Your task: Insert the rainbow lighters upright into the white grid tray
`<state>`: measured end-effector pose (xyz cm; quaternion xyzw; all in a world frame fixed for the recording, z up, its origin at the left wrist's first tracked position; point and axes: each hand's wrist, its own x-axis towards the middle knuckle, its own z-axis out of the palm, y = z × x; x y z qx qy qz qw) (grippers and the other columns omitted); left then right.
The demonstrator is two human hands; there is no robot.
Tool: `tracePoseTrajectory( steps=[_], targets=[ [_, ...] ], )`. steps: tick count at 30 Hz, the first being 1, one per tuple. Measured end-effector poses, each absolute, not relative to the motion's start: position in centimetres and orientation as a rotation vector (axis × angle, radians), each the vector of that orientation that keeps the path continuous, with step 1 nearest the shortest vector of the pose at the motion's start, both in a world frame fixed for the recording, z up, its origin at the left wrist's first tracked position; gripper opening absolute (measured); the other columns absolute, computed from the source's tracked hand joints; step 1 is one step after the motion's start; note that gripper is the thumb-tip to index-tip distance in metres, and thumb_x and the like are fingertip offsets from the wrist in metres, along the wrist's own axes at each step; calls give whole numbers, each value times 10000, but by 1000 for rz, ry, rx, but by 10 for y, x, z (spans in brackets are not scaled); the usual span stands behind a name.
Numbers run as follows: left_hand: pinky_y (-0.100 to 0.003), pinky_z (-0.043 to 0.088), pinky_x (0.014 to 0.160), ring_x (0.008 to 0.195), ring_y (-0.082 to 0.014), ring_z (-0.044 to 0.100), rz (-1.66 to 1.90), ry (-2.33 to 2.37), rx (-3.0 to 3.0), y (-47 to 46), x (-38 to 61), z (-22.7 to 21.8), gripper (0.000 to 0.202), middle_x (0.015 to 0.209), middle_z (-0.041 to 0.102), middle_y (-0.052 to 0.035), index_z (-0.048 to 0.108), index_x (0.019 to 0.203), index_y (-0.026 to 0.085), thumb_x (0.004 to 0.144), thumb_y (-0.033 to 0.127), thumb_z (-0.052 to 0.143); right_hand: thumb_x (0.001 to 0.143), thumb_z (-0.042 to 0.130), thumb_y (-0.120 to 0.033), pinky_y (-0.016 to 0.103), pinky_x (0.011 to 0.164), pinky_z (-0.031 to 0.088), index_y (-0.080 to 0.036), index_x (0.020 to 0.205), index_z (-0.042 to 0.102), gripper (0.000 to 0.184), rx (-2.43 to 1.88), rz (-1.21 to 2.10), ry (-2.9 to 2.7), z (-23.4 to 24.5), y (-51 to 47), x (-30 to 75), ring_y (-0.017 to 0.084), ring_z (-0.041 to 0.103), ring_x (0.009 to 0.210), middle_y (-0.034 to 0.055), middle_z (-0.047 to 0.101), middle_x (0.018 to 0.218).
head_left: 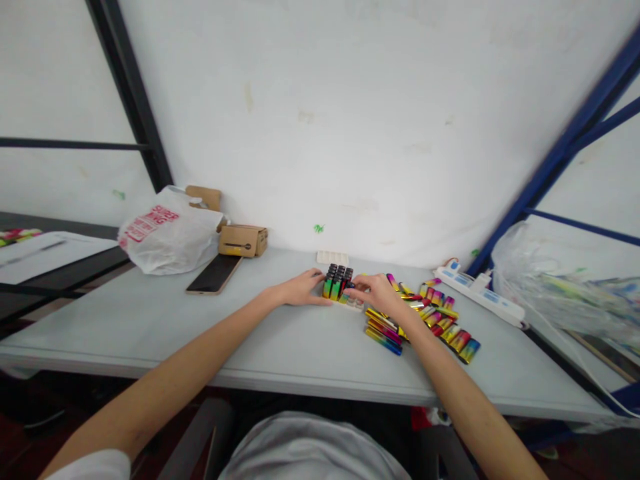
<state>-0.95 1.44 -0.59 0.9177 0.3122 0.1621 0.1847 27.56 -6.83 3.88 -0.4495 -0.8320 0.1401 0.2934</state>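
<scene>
A block of upright rainbow-coloured lighters (338,283) stands in a pale tray (354,305) at the far middle of the grey table (280,347). My left hand (300,289) rests against the block's left side, fingers curled on it. My right hand (376,292) touches the block's right side, fingers pinched on a lighter there. Several loose lighters (440,319) lie flat on the table just right of my right hand, with a short row of them (384,331) beneath my wrist.
A white plastic bag (167,239), a small cardboard box (243,240) and a dark phone (214,274) sit at the back left. An empty tray (333,257) lies by the wall. A white power strip (480,293) and a clear bag (565,287) are at right.
</scene>
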Motion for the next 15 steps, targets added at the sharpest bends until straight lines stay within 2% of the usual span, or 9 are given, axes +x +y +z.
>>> tracePoseTrajectory(
  steps=[5,10,12,15],
  targets=[
    [-465,415,1285,1464,-394,547,477,873,2596,16,-10,-8,914,1576,582,-187,606,1501,172,901,855,702,1064,639,-643,279,659,444,-192,807,770,535,-1288,277,-2312,40,-70,273,188,668,648,60,785,742],
    [-456,414,1285,1452,-391,555,478,861,2627,18,-9,-9,917,1549,604,-190,606,1505,165,915,865,673,1200,354,-505,288,773,469,-198,865,791,631,-1468,156,-2172,42,-61,289,201,709,710,44,760,712],
    [-450,415,1284,1444,-386,562,483,856,2643,18,-9,-8,919,1530,614,-189,615,1496,163,917,876,659,1208,355,-428,290,834,477,-189,931,799,575,-1559,52,-2108,42,-55,301,219,747,814,73,796,803],
    [-435,421,1276,1432,-380,575,484,862,2651,17,-9,-6,925,1522,617,-185,623,1489,160,916,885,652,1158,529,-329,285,884,486,-152,1082,803,335,-1716,-80,-2120,39,-47,318,235,762,965,140,833,1055]
  ],
)
